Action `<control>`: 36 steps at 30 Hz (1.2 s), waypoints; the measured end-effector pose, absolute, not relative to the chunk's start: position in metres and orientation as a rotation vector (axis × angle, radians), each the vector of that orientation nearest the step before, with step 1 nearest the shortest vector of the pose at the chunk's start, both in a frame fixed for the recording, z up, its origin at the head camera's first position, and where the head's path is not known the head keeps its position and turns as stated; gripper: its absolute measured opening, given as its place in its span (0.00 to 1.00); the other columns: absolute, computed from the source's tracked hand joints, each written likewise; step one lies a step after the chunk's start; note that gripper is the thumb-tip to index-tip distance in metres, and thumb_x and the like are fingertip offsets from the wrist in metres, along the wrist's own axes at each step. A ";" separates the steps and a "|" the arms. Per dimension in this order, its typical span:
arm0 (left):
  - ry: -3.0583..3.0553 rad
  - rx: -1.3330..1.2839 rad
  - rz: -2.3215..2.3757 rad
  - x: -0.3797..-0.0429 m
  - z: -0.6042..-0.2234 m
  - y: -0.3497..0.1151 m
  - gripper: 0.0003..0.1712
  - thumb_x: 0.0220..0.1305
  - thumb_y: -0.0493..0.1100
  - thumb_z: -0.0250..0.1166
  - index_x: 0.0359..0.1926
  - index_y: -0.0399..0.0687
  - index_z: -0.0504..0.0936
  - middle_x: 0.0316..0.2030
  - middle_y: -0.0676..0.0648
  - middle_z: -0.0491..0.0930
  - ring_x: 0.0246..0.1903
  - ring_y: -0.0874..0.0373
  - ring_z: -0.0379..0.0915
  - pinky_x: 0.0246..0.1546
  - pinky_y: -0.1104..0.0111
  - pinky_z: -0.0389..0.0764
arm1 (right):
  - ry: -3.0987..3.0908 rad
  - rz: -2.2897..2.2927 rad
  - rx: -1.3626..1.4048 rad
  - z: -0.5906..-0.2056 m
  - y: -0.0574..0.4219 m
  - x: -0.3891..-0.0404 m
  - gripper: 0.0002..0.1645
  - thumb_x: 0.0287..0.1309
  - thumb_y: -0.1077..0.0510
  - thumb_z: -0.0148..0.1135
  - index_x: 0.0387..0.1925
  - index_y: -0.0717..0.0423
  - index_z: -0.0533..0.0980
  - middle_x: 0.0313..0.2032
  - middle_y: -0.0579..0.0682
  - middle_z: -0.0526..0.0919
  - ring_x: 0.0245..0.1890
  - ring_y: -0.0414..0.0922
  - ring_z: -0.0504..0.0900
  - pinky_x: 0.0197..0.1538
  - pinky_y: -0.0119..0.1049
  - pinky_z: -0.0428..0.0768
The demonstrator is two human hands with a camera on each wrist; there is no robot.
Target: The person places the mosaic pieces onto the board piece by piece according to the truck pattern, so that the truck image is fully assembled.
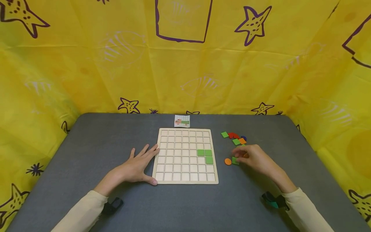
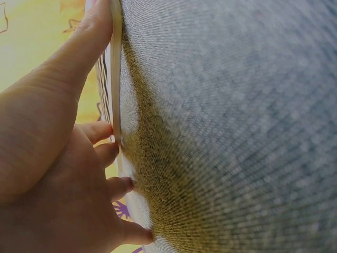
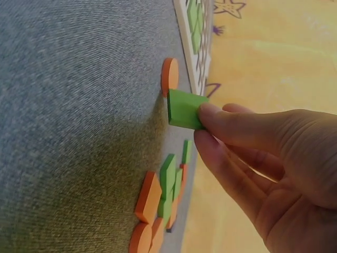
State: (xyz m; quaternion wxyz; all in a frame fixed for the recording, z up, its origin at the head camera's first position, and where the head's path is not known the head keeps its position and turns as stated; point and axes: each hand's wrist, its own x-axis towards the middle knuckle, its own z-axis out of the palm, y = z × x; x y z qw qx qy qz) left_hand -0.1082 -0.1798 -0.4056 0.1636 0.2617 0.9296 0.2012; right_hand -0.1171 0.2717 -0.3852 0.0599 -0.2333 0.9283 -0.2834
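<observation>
A pale wooden grid board (image 1: 177, 167) lies on the grey table, with three green square tiles (image 1: 208, 160) set in cells at its right side. My left hand (image 1: 136, 166) rests at the board's left edge, fingers spread and straight, thumb at the near corner. Between thumb and fingertips, my right hand (image 1: 256, 159) pinches a green square tile (image 3: 184, 109), held above the table right of the board. An orange round tile (image 1: 228, 161) lies just left of that hand. Beyond it is a loose group of green, red, orange and blue tiles, partly hidden by the hand in the head view.
A small picture card (image 1: 182, 121) with a coloured grid pattern lies behind the board. Yellow cloth (image 1: 185, 74) printed with starfish and fish hangs around the back and sides of the grey table (image 1: 185, 209).
</observation>
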 end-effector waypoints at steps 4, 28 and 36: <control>2.652 0.746 0.573 -0.108 -0.406 -0.180 0.69 0.41 0.70 0.74 0.76 0.43 0.51 0.77 0.43 0.44 0.74 0.34 0.35 0.60 0.27 0.34 | 2.823 -0.877 -0.714 -0.384 0.268 -0.118 0.15 0.51 0.69 0.71 0.43 0.59 0.84 0.33 0.44 0.84 0.32 0.37 0.80 0.37 0.32 0.82; 2.649 0.745 0.584 -0.108 -0.407 -0.179 0.69 0.41 0.69 0.74 0.76 0.43 0.52 0.77 0.42 0.44 0.74 0.34 0.35 0.59 0.27 0.34 | 2.851 -0.911 -0.824 -0.378 0.251 -0.124 0.16 0.49 0.70 0.73 0.42 0.58 0.84 0.34 0.43 0.85 0.34 0.38 0.81 0.38 0.34 0.83; 2.648 0.740 0.582 -0.109 -0.407 -0.179 0.69 0.41 0.69 0.74 0.76 0.43 0.51 0.77 0.42 0.44 0.74 0.33 0.35 0.59 0.27 0.34 | 2.831 -0.925 -0.824 -0.375 0.245 -0.126 0.16 0.50 0.69 0.72 0.43 0.57 0.85 0.36 0.44 0.86 0.35 0.38 0.81 0.40 0.36 0.83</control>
